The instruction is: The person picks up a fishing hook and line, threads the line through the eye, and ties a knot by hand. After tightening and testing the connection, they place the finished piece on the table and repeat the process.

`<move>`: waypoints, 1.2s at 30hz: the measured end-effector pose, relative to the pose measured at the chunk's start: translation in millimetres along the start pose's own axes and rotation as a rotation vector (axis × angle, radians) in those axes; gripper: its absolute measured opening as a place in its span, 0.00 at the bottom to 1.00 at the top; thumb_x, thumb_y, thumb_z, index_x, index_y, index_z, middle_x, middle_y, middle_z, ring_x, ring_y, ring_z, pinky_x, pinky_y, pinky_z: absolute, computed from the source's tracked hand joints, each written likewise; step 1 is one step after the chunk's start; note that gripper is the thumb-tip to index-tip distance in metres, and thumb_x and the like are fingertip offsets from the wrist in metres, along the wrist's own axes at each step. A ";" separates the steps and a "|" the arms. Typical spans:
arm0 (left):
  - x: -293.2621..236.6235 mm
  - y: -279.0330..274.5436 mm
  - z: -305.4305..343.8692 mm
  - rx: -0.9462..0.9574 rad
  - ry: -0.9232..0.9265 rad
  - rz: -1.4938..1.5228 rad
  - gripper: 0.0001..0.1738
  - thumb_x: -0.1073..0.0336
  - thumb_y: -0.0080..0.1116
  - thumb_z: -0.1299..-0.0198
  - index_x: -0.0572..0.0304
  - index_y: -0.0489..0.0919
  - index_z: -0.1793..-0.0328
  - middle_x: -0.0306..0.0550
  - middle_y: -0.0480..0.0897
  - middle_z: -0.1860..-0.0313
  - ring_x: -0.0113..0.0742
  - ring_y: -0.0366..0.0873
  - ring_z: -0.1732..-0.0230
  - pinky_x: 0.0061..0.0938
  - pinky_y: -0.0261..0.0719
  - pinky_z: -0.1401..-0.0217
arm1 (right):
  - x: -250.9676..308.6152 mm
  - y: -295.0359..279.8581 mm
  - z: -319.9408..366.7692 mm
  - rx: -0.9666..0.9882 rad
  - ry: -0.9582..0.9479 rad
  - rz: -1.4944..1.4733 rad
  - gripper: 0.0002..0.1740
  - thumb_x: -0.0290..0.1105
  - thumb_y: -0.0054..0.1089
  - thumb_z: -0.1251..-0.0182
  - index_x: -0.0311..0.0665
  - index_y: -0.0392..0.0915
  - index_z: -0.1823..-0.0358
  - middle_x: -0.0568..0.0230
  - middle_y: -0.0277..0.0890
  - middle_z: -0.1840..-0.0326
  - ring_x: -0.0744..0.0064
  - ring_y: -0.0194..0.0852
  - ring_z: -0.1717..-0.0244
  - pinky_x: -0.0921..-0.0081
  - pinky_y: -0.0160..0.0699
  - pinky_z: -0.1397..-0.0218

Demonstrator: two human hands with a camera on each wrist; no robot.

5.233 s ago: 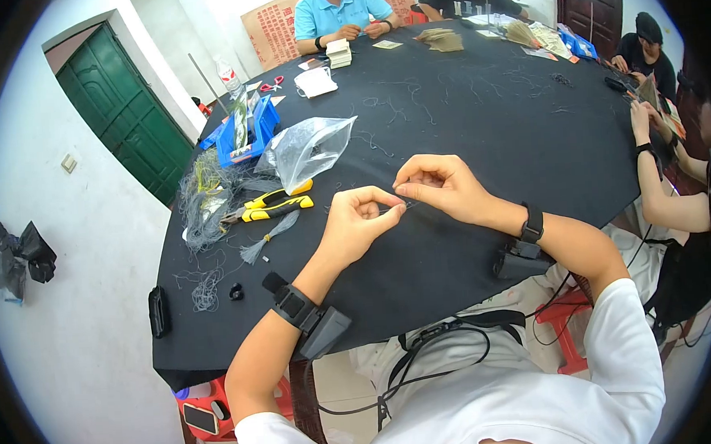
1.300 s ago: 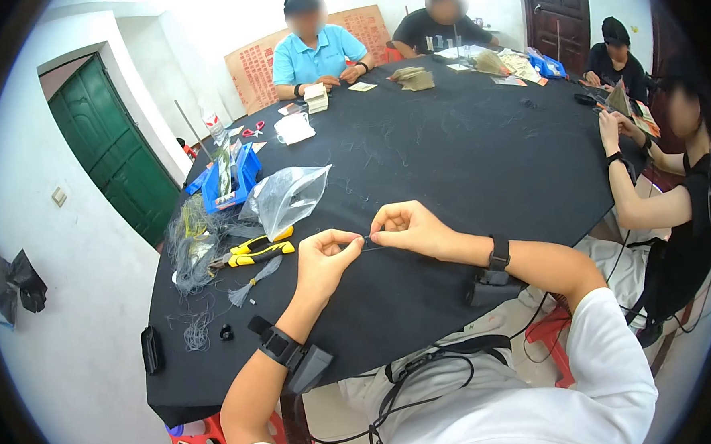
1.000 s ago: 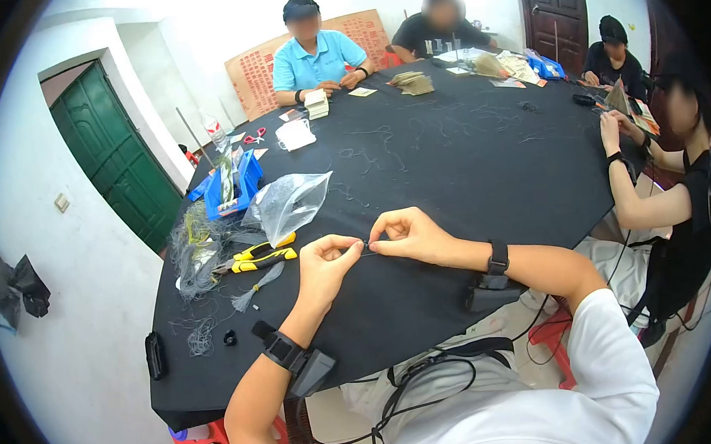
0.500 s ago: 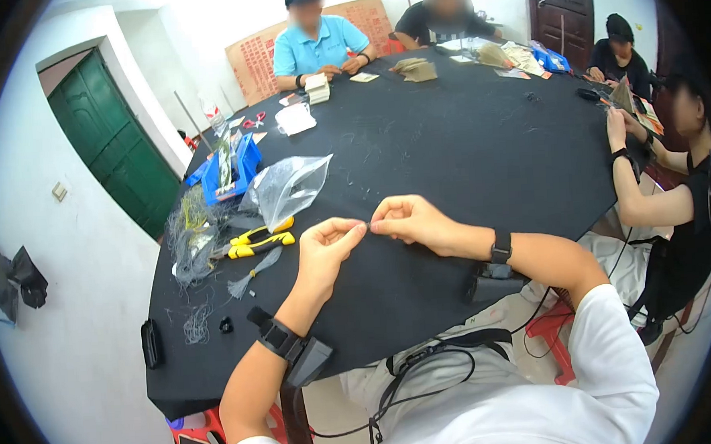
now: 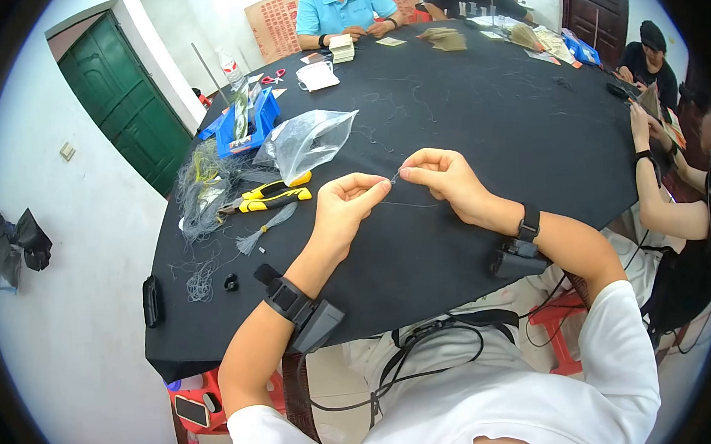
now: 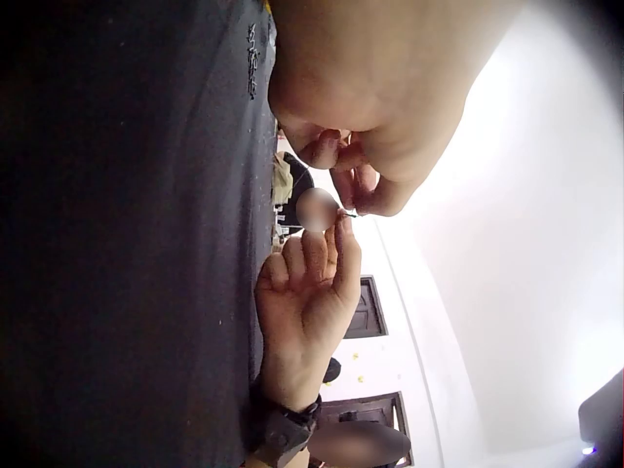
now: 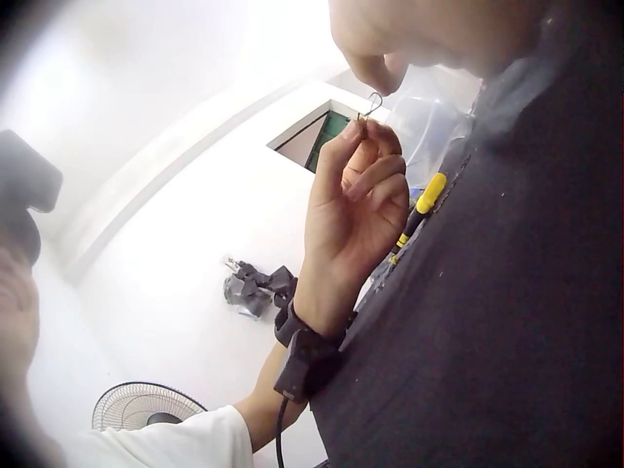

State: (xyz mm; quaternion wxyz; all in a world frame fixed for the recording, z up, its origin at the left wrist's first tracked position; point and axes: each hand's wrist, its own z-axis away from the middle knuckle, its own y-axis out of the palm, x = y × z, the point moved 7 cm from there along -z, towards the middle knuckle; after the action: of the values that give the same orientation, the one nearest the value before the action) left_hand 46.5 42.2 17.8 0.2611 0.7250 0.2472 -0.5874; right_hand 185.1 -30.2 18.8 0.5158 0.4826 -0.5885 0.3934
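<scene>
Left hand [image 7: 349,219] pinches a hooked piece [image 7: 376,101] (clearest from the right wrist).

My operator on the far end wears a plain white shirt [image 5: 526,406], its short sleeves loose and its neck opening curved. Beyond its hem I see pale trousers [image 5: 371,362], a black waist strap [image 5: 489,318] and looping black cables [image 5: 420,373]. Farther out from the shirt, the left hand [image 5: 347,210] and right hand [image 5: 450,185] are bare; behind each sits a black wristband, left [image 5: 285,298] and right [image 5: 530,222], carrying a blocky dark housing. In my right wrist view, a thin black cord [image 7: 280,434] leaves the left housing toward the shirt.
</scene>
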 end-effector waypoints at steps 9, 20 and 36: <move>1.8 -1.5 -0.2 0.006 -0.007 -0.058 0.07 0.68 0.62 0.44 0.61 0.81 0.62 0.32 0.79 0.73 0.13 0.66 0.78 0.10 0.57 0.77 | 0.5 -2.2 -2.9 -0.010 -0.080 -0.073 0.08 0.34 0.62 0.39 0.38 0.78 0.62 0.81 0.70 0.78 0.94 0.53 0.80 0.90 0.46 0.80; -2.4 2.1 1.0 0.015 0.012 -0.030 0.05 0.70 0.62 0.44 0.62 0.80 0.63 0.30 0.77 0.76 0.12 0.61 0.80 0.11 0.52 0.79 | -4.1 2.0 -0.5 0.005 0.014 -0.022 0.07 0.33 0.61 0.39 0.38 0.79 0.63 0.83 0.66 0.81 0.94 0.46 0.85 0.88 0.40 0.83; 2.8 -7.0 -1.5 -0.022 -0.050 0.059 0.06 0.70 0.61 0.44 0.63 0.81 0.61 0.31 0.77 0.75 0.13 0.58 0.81 0.12 0.51 0.79 | -12.4 23.2 0.7 0.224 0.034 -0.004 0.05 0.30 0.58 0.38 0.35 0.77 0.65 0.73 0.76 0.72 0.89 0.69 0.73 0.90 0.65 0.71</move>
State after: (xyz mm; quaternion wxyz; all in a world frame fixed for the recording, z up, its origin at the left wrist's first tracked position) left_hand 43.5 48.4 14.7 0.2922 0.7144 0.2254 -0.5945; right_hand 162.4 -23.6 7.3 0.4694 0.5317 -0.5307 0.4640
